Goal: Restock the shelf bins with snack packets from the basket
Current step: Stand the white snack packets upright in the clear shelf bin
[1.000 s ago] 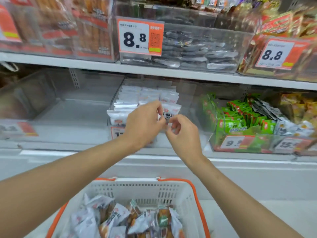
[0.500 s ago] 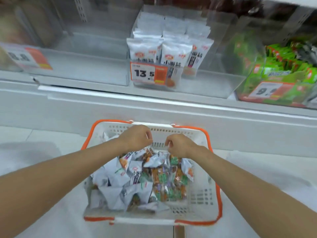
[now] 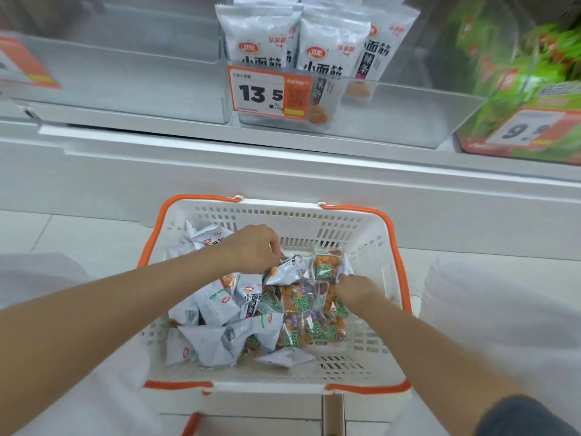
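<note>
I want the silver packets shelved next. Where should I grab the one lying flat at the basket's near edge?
Pinch the silver packet by its pointed right corner, coming from above on the right: it lies flat, alone, and uncovered on the basket floor.

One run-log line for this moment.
phase: picking | left hand: grip on grey packet | right hand: among clear packets | basket: stocked

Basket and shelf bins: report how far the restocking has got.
Done: the clear bin behind the 13.5 price tag already holds upright silver packets. In hand: the left hand pinches a silver packet in the basket; the right hand digs among the orange-and-green packets. Left: many packets, silver and orange-and-green, remain in the basket.
</note>
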The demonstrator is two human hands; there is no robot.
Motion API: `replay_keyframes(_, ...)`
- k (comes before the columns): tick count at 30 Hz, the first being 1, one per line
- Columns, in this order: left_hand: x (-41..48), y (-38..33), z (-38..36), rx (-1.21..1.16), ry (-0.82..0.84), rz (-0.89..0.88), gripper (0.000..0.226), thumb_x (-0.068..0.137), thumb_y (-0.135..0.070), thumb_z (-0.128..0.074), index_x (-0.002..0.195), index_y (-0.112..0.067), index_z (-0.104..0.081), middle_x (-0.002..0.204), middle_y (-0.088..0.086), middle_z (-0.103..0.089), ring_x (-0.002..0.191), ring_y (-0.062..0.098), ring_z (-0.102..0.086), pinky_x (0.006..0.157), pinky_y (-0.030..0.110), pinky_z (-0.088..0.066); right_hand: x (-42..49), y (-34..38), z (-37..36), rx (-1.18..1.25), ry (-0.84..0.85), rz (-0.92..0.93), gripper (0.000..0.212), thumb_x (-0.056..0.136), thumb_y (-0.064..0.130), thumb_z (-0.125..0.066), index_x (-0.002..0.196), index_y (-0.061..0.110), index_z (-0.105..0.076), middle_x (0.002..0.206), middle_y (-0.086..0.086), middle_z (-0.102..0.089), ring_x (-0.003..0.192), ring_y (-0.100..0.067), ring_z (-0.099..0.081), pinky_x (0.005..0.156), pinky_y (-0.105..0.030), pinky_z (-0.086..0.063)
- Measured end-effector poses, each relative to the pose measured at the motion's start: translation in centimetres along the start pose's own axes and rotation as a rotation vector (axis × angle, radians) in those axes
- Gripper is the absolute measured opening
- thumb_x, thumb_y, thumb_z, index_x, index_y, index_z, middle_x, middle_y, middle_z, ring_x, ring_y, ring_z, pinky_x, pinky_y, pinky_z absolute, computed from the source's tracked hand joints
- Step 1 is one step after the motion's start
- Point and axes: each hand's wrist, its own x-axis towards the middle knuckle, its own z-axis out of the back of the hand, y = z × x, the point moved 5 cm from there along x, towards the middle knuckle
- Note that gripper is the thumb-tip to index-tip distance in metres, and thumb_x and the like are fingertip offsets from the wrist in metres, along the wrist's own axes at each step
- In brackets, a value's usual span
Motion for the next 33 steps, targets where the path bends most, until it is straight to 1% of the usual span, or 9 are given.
replay_keyframes(3, -0.5, -0.4, 0.5, -0.005, -0.008, -0.003, 0.013, 0.090, -0.015, -0.060, 0.098, -0.009, -0.069, 0.085, -0.009, -0.055, 0.069, 0.006, -0.054, 0.064, 0.023, -0.043, -0.8, 0.5, 3.0, 0.126, -0.059, 0.013, 0.010, 0.093, 0.015, -0.061, 0.099, 0.010, -0.067, 0.104, -0.005, -0.066, 0.090, -0.023, -0.065, 0.081, -0.036, -0.055)
replay_keyframes(5, -0.8, -0.6, 0.9, -0.002, 0.002, -0.006, 0.018, 0.088, -0.015, -0.064, 0.105, -0.008, -0.068, 0.093, -0.007, -0.055, 0.070, 0.007, -0.053, 0.063, 0.023, -0.043, -2.0, 1.0, 6.4, 0.190, -0.144, 0.048, 0.026, 0.095, 0.035, -0.057, 0.085, 0.012, -0.062, 0.086, -0.001, -0.063, 0.079, -0.019, -0.061, 0.075, -0.033, -0.052)
replay_keyframes(10, -1.3, 0.4, 1.6, -0.238, 0.061, 0.038, 0.084, 0.077, -0.029, -0.082, 0.146, -0.015, -0.036, 0.143, 0.007, -0.044, 0.120, 0.023, -0.052, 0.095, 0.030, -0.046, -7.9, 0.4, 15.0, 0.547, -0.466, 0.092, 0.042, 0.102, 0.028, -0.047, 0.061, 0.018, -0.051, 0.060, 0.001, -0.053, 0.056, -0.014, -0.050, 0.057, -0.030, -0.037)
replay_keyframes(13, -1.8, 0.1, 2.3, -0.505, 0.112, -0.008, 0.108, 0.062, -0.048, -0.087, 0.150, -0.025, -0.028, 0.147, 0.001, -0.043, 0.130, 0.020, -0.047, 0.105, 0.034, -0.041, -11.1, -0.9, 18.1, 0.996, -0.604, 0.135, 0.032, 0.100, 0.022, -0.052, 0.078, 0.006, -0.070, 0.072, -0.004, -0.068, 0.063, -0.012, -0.061, 0.060, -0.024, -0.046)
replay_keyframes(16, -2.3, -0.8, 2.9, -0.655, 0.142, -0.087, 0.091, 0.053, -0.059, -0.087, 0.132, -0.031, -0.053, 0.129, -0.006, -0.063, 0.121, 0.014, -0.057, 0.105, 0.039, -0.046, -11.9, -1.0, 20.0, 1.249, -0.630, 0.212, 0.024, 0.099, 0.019, -0.055, 0.086, 0.006, -0.071, 0.074, -0.003, -0.070, 0.063, -0.008, -0.063, 0.060, -0.018, -0.050)
replay_keyframes(21, -2.6, -1.9, 4.1, -0.697, 0.062, -0.174, 0.022, 0.079, -0.033, -0.074, 0.099, -0.024, -0.069, 0.092, -0.009, -0.075, 0.086, 0.010, -0.070, 0.078, 0.024, -0.053, -11.5, -3.1, 21.8, 1.268, -0.573, 0.239, 0.028, 0.098, 0.018, -0.057, 0.073, 0.015, -0.069, 0.060, 0.003, -0.069, 0.054, -0.005, -0.063, 0.057, -0.017, -0.051)
replay_keyframes(27, -2.5, -1.7, 6.2, -0.534, 0.005, -0.199, 0.019, 0.078, -0.029, -0.078, 0.093, -0.018, -0.075, 0.090, -0.001, -0.076, 0.082, 0.018, -0.071, 0.072, 0.031, -0.054, -11.5, -5.0, 21.7, 1.192, -0.427, 0.247, 0.013, 0.094, 0.018, -0.062, 0.093, 0.011, -0.073, 0.084, 0.000, -0.074, 0.072, -0.006, -0.067, 0.072, -0.020, -0.054)
replay_keyframes(30, -2.4, -1.8, 5.9, -0.328, 0.010, -0.203, 0.027, 0.074, -0.032, -0.083, 0.092, -0.014, -0.074, 0.084, 0.003, -0.076, 0.078, 0.029, -0.071, 0.065, 0.042, -0.055, -11.5, -4.7, 21.4, 1.179, -0.452, 0.258, 0.040, 0.086, 0.036, -0.072, 0.123, 0.025, -0.061, 0.113, 0.006, -0.066, 0.100, -0.007, -0.064, 0.089, -0.029, -0.052)
replay_keyframes(33, -2.6, -2.4, 5.4, -0.314, 0.058, -0.213, 0.030, 0.074, -0.034, -0.082, 0.095, -0.015, -0.074, 0.085, 0.001, -0.076, 0.080, 0.026, -0.071, 0.064, 0.038, -0.056, -11.3, -3.4, 20.9, 1.226, -0.453, 0.263, 0.030, 0.091, 0.047, -0.061, 0.107, 0.023, -0.071, 0.103, -0.003, -0.073, 0.094, -0.015, -0.066, 0.088, -0.045, -0.052)
